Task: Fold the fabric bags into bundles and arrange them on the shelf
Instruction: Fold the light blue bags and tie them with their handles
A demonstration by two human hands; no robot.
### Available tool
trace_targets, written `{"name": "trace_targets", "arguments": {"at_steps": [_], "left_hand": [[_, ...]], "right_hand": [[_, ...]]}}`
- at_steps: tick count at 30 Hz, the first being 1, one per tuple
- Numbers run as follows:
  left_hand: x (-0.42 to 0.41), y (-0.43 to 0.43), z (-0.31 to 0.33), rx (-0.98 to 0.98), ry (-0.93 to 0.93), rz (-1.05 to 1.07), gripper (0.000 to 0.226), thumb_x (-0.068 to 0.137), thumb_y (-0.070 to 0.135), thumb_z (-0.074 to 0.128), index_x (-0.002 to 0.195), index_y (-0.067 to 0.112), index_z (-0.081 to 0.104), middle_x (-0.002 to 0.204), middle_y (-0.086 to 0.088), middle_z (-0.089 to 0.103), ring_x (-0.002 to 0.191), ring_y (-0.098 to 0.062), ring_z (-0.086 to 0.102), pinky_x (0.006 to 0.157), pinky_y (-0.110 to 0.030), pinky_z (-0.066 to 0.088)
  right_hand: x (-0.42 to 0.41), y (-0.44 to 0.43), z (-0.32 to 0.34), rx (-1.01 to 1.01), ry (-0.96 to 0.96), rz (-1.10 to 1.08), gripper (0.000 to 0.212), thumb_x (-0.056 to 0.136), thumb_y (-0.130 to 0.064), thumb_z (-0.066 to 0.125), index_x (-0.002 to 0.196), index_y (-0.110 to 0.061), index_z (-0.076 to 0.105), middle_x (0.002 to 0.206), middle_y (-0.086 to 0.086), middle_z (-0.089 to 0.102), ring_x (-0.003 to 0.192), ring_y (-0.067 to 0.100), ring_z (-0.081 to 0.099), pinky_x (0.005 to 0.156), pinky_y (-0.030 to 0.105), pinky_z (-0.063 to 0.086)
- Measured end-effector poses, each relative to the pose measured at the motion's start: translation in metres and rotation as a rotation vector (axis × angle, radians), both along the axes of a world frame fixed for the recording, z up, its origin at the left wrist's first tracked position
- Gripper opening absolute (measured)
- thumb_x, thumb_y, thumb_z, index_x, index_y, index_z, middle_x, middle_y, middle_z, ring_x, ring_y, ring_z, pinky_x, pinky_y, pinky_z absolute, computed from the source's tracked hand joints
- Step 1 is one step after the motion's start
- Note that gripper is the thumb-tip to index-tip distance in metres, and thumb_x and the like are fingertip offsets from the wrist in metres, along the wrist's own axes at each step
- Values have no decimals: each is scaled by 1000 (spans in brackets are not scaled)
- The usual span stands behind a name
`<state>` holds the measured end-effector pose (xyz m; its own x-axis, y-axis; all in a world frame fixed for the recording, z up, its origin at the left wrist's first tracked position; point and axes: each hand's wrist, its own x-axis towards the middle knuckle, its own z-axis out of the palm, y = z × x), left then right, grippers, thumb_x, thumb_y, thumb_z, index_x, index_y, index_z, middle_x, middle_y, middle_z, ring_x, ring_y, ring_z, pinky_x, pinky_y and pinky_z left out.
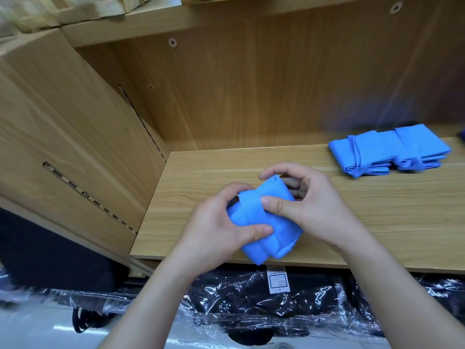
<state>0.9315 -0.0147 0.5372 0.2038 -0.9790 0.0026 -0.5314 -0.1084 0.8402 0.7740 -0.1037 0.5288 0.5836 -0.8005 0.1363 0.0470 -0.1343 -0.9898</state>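
A folded blue fabric bag (270, 230) with a strap wound across it is held just above the front edge of the wooden shelf (352, 215). My left hand (216, 235) grips its left side, thumb pressed on the strap. My right hand (309, 205) holds the top right part, thumb on the fabric and fingers curled behind it. Two finished blue bundles (387, 152) lie side by side at the back right of the shelf.
A wooden side panel (75, 147) closes the shelf on the left and a back panel (251, 96) stands behind. Below the shelf edge lie dark items in clear plastic wrap (251, 303) with a white label (278, 278).
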Motion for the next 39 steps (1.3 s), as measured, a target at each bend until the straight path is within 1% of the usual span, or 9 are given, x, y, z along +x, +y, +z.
{"name": "trace_targets", "arguments": {"at_steps": [3,7,12,16,19,24,29,34,39], "left_hand": [[-3,-4,-3,-113,316,195,55,55,22,93,103,23,65,83,6,74,73,-7,67,67,-24,55],[-12,-9,-7,-209,624,343,49,67,24,77,110,5,63,92,-2,76,82,-13,72,69,-23,55],[-30,-10,-20,-56,606,256,38,79,35,68,110,15,63,100,3,75,91,-8,70,73,-18,52],[-21,-12,-24,38,413,51,52,81,57,63,125,44,39,115,16,66,106,-1,63,89,-20,50],[-22,-15,-21,63,496,-52,57,85,40,58,137,33,34,120,9,66,107,-5,64,86,-20,51],[-35,-23,-24,104,679,-17,48,82,26,65,126,17,48,111,-10,71,93,-15,70,70,-22,54],[-62,-39,-34,65,707,30,31,87,6,66,115,10,54,101,-11,73,83,-16,71,71,-26,57],[-93,-59,-43,193,708,-48,32,89,17,68,119,14,56,112,-7,71,98,-18,70,77,-23,55],[-104,-87,-43,261,663,-215,51,83,0,71,125,20,52,94,-8,72,76,-11,67,68,-18,52]], "right_hand": [[-8,-2,1,145,-72,17,54,71,-34,76,121,-32,56,99,1,69,85,9,66,75,20,50],[-11,10,-9,269,-58,44,82,66,-22,86,133,-43,42,115,3,68,95,19,71,79,29,55],[-9,20,-18,282,-166,-214,56,74,-8,77,118,-31,52,95,10,75,84,23,71,76,40,58],[-23,18,-21,235,-86,-252,48,77,-5,78,109,-32,54,91,12,74,82,32,72,77,54,58],[-31,18,-19,224,-71,-256,45,77,-5,77,107,-31,55,89,14,74,82,36,71,76,56,58],[-46,19,-26,264,-104,-266,46,76,-15,72,116,-33,57,91,8,75,79,19,71,70,33,59],[-75,15,-37,316,-34,-257,74,69,-29,74,136,-39,44,108,5,73,100,16,70,85,27,55],[-100,11,-41,358,-83,-468,47,79,-13,71,121,-27,56,88,3,76,78,10,70,67,17,53],[-133,0,-41,357,-28,-494,39,81,-2,69,116,-18,64,92,1,76,81,8,67,67,13,51]]}}
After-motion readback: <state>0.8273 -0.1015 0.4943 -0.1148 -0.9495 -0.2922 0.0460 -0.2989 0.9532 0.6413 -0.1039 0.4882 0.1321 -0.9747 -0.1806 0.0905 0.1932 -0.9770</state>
